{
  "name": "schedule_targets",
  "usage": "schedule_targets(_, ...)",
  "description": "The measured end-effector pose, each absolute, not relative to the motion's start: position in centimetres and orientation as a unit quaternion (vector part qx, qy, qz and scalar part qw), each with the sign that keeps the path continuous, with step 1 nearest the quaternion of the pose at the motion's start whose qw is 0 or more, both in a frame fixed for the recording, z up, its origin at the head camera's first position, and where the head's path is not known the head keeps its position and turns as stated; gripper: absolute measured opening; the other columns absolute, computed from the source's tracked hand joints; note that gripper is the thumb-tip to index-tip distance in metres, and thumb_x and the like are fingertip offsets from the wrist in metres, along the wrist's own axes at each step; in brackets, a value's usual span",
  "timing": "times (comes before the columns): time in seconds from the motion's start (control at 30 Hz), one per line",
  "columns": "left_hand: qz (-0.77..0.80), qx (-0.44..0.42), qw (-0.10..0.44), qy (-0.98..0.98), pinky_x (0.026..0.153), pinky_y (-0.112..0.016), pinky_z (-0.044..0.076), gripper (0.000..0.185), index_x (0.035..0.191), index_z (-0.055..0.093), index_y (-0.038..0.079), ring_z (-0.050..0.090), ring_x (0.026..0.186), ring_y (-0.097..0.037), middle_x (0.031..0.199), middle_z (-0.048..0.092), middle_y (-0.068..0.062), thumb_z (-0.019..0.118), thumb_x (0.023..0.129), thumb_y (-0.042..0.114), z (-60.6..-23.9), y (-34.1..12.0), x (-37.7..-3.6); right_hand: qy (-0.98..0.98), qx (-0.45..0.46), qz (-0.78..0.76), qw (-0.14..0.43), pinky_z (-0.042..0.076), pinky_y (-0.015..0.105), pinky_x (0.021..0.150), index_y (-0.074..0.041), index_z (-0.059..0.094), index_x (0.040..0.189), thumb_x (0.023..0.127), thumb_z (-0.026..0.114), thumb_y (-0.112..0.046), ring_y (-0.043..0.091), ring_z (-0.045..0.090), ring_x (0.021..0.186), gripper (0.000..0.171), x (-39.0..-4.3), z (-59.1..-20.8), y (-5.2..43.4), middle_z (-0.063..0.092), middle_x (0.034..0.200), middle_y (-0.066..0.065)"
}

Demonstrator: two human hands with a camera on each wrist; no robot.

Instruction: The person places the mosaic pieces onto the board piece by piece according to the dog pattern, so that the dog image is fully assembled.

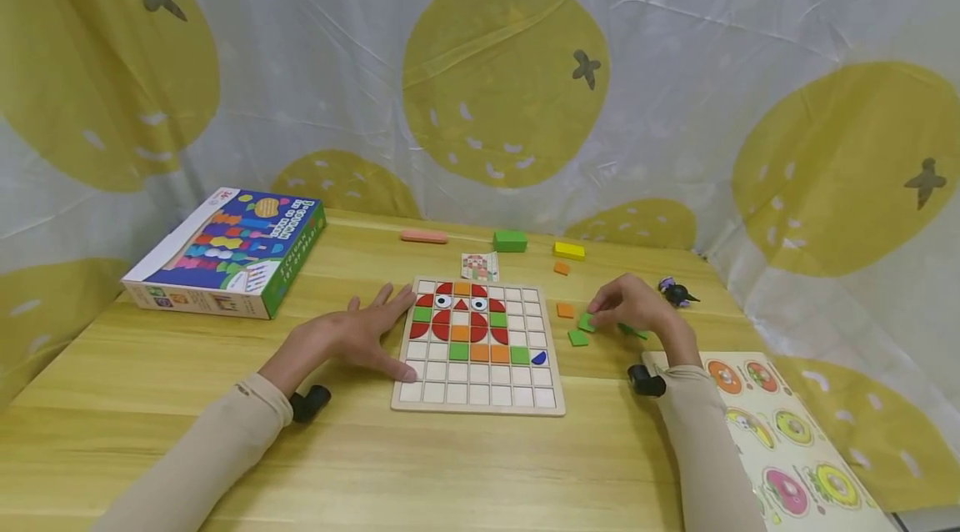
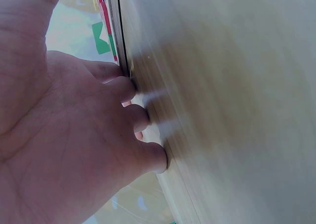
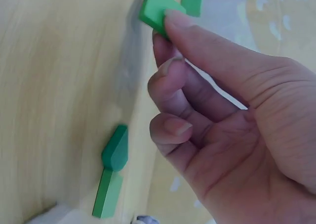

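My right hand (image 1: 637,307) pinches a green square tile (image 3: 157,9) between thumb and fingertip, just above the table to the right of the board. Its other fingers are curled in the right wrist view. A pale wooden grid board (image 1: 480,410) bears red curved pieces, two eye pieces, and orange and green squares. A blue half-round piece (image 1: 538,358) sits tilted at the board's right side. My left hand (image 1: 356,338) lies spread at the board's left edge, thumb touching its lower left part. In the left wrist view, its fingertips (image 2: 157,157) rest on the tabletop.
Near the right hand are a green tile (image 1: 577,338), an orange tile (image 1: 565,310) and a green leaf-shaped piece (image 3: 115,150). A picture card (image 1: 479,266) and coloured blocks (image 1: 510,242) stand behind the board. A toy box (image 1: 225,253) is left; a fruit puzzle board (image 1: 810,465) right.
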State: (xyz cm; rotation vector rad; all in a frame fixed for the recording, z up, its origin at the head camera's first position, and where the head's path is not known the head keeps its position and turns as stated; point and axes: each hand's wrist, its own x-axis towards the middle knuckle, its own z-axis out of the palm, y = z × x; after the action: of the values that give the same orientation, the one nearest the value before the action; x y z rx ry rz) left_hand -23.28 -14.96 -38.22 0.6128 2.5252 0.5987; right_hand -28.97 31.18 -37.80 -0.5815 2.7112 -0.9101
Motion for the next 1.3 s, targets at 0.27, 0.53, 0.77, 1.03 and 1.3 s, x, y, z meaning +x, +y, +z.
schedule_targets(0.27,0.218,0.222,0.238,0.92,0.128,-0.073,-0.004,0.128,0.173,0.01,0.003,-0.008,0.165,-0.046,0.181,0.001,-0.021,0.085,0.087,0.061,-38.2,-14.9,-23.3,0.884,-0.248,-0.369,0.147,0.06,0.034,0.069,0.003,0.083,0.102,0.098,0.079,-0.005,0.022,0.069,0.073,0.01,-28.8,-37.7,27.3,0.08,0.09,0.013)
schedule_targets(0.53,0.222,0.22,0.241,0.919,0.128,-0.073,-0.005,0.128,0.173,0.01,0.004,-0.009,0.165,-0.046,0.181,0.0,-0.02,0.085,0.087,0.061,-38.3,-14.8,-23.3,0.861,-0.299,-0.372,0.174,0.059,0.024,0.071,-0.001,0.085,0.102,0.097,0.081,-0.006,0.015,0.068,0.075,0.008,-27.9,-37.8,21.3,0.081,0.092,0.005)
schedule_targets(0.77,0.225,0.218,0.24,0.919,0.128,-0.072,-0.004,0.128,0.173,0.01,0.005,-0.008,0.166,-0.045,0.181,0.0,-0.02,0.086,0.086,0.061,-38.3,-14.8,-23.2,0.848,-0.33,-0.369,0.192,0.057,0.023,0.068,-0.003,0.085,0.099,0.096,0.081,-0.006,0.014,0.064,0.067,0.006,-26.7,-38.0,17.5,0.079,0.084,0.001)
schedule_targets(1.03,0.224,0.22,0.238,0.919,0.127,-0.074,-0.004,0.128,0.173,0.01,0.005,-0.008,0.165,-0.046,0.181,0.001,-0.021,0.085,0.087,0.062,-38.3,-14.9,-23.2,0.843,-0.367,-0.344,0.189,0.062,0.022,0.078,-0.004,0.085,0.095,0.094,0.085,-0.009,0.003,0.07,0.075,0.005,-25.6,-38.2,14.6,0.079,0.085,-0.004)
schedule_targets(1.3,0.22,0.224,0.236,0.92,0.127,-0.074,-0.004,0.128,0.173,0.01,0.004,-0.008,0.165,-0.047,0.18,0.0,-0.022,0.083,0.087,0.064,-38.3,-15.0,-23.3,0.839,-0.398,-0.324,0.182,0.059,0.021,0.073,-0.007,0.085,0.092,0.093,0.086,-0.011,0.003,0.064,0.073,0.004,-25.1,-38.4,13.5,0.077,0.082,-0.006)
